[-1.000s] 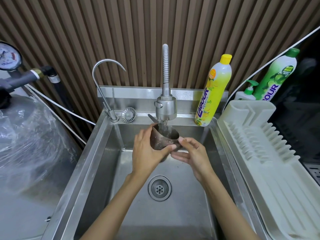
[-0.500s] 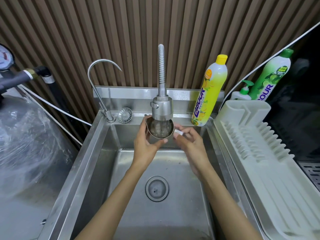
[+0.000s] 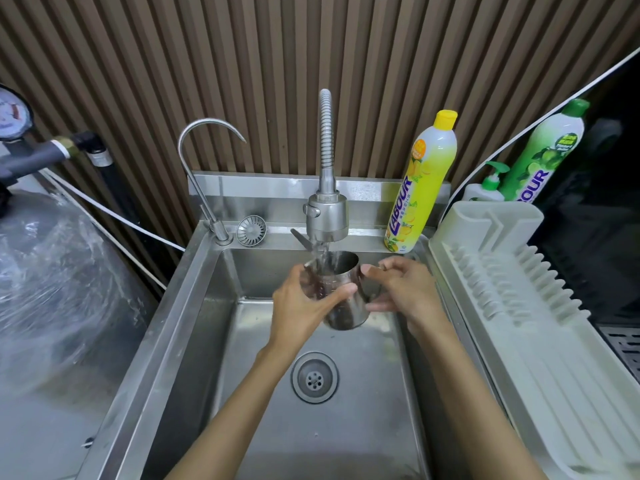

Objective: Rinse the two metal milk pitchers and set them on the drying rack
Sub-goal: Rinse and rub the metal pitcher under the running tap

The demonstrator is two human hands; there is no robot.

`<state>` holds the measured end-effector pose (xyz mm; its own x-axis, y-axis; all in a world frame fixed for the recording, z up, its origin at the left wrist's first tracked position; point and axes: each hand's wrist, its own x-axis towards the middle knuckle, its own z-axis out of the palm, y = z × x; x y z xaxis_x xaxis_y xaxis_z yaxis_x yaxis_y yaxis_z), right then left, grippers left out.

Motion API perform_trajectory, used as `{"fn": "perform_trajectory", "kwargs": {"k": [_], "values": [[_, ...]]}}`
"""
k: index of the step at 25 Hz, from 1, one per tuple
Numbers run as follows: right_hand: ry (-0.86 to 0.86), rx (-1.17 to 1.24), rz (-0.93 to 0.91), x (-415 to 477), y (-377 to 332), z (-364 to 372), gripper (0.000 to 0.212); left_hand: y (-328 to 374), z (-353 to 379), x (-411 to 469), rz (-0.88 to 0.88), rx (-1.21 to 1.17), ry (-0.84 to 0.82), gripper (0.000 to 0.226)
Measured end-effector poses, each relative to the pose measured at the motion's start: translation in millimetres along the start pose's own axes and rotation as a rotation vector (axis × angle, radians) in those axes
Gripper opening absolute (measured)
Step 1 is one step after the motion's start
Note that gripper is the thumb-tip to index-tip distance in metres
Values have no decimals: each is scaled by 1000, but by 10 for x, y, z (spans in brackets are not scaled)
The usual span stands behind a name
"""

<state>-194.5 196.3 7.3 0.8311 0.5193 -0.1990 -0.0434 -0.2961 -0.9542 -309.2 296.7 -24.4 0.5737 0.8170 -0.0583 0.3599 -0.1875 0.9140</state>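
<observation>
- I'm seeing the metal milk pitcher (image 3: 341,292) tilting over the sink (image 3: 194,306), long axis leaning, mouth pointing up and away toward the faucet head (image 3: 327,218), base toward me.
- It's smooth shiny steel, cylindrical; water is running into it.
- My left hand (image 3: 301,306) is wrapping snugly around its body.
- My right hand (image 3: 401,292) is curling half closed, fingertips touching the pitcher's right side.
- The ribbed plastic drying rack (image 3: 519,306) is sitting just beside the sink.

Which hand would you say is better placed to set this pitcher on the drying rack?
Probably the right hand: it holds the pitcher on the side nearest the drying rack.
</observation>
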Motion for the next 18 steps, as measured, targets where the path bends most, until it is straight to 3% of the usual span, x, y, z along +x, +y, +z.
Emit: {"fn": "perform_trajectory", "kwargs": {"k": [3, 5, 8, 10, 12, 15, 18], "values": [[135, -246, -263, -60, 18, 89, 22, -96, 106, 91, -46, -210, -114, 69], [51, 23, -293, -79, 70, 168, 26, -98, 123, 115, 8, -355, -66, 70], [-173, 468, -147, -71, 200, 266, 26, -28, -5, 122, 177, -331, 23, 83], [-316, 728, 23, -64, 322, 327, 24, 39, -104, 49, 290, -141, 78, 86], [-387, 841, 172, -79, 385, 354, 18, 97, -129, -31, 329, 89, 146, 87], [-337, 576, 223, -90, 331, 278, 11, 139, -103, -86, 157, 341, 197, 88], [-168, 218, 155, -50, 143, 134, 17, 38, -45, -61, 15, 237, 134, 75]]}}
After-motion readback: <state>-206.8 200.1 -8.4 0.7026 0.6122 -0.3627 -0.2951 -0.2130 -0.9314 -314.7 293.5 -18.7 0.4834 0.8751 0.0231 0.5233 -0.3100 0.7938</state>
